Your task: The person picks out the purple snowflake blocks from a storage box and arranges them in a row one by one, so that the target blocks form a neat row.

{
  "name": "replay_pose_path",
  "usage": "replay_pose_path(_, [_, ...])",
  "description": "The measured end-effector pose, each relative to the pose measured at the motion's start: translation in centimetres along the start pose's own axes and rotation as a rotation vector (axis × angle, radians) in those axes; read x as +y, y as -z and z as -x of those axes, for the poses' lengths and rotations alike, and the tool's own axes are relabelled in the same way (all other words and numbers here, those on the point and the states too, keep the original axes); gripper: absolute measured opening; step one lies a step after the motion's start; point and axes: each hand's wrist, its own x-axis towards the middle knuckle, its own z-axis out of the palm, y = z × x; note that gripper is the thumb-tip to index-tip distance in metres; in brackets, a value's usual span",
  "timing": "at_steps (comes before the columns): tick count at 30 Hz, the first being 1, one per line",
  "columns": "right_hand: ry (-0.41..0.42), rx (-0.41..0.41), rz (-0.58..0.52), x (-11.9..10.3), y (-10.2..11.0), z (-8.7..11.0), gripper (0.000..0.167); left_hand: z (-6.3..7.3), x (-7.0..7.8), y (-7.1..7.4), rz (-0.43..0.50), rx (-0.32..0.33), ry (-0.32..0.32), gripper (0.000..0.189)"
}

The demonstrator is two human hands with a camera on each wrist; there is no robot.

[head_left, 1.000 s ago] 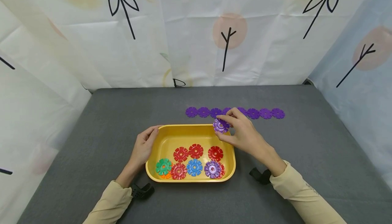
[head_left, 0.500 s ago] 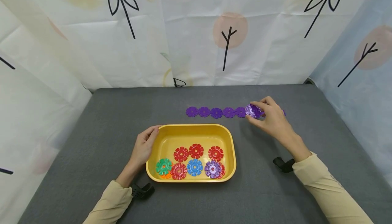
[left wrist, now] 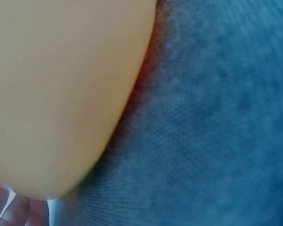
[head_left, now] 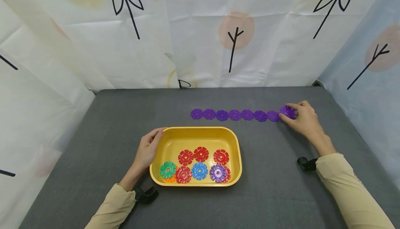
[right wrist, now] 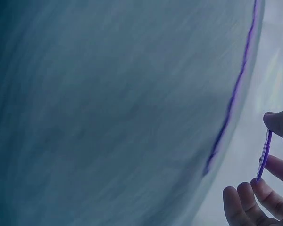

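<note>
My right hand (head_left: 306,122) pinches a purple flower-shaped plastic disc (head_left: 287,111) between thumb and fingertips, at the right end of a row of purple discs (head_left: 234,115). In the right wrist view, the held disc (right wrist: 264,155) appears edge-on, apart from the row (right wrist: 233,96) lying on the table. The held disc and fingers cover the row's right end in the head view. My left hand (head_left: 146,149) holds the yellow tray (head_left: 200,129) by its upper left rim. Only some fingers (left wrist: 20,211) of that hand show in the left wrist view.
Inside the tray lie several red discs (head_left: 201,154), a green disc (head_left: 168,170), a partly covered orange one (head_left: 170,179), a blue disc (head_left: 199,171) and a purple disc (head_left: 218,173). The grey tabletop (head_left: 131,107) meets printed curtains (head_left: 200,48) behind.
My right hand has carried the purple disc from above the tray's upper right corner rightward along the row to its right end. The left hand and tray have stayed in place.
</note>
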Motion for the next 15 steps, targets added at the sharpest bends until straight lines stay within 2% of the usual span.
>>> replay_pose_path(8, [-0.061, -0.074, 0.029, 3.8, 0.7, -0.1, 0.053, -0.1, 0.1, 0.1, -0.001, -0.009, 0.001, 0.043])
replay_pose_path(15, [-0.075, -0.145, 0.072, 5.0, 1.0, -0.1, 0.052, -0.1, 0.0, 0.2, -0.002, -0.023, 0.006, 0.044])
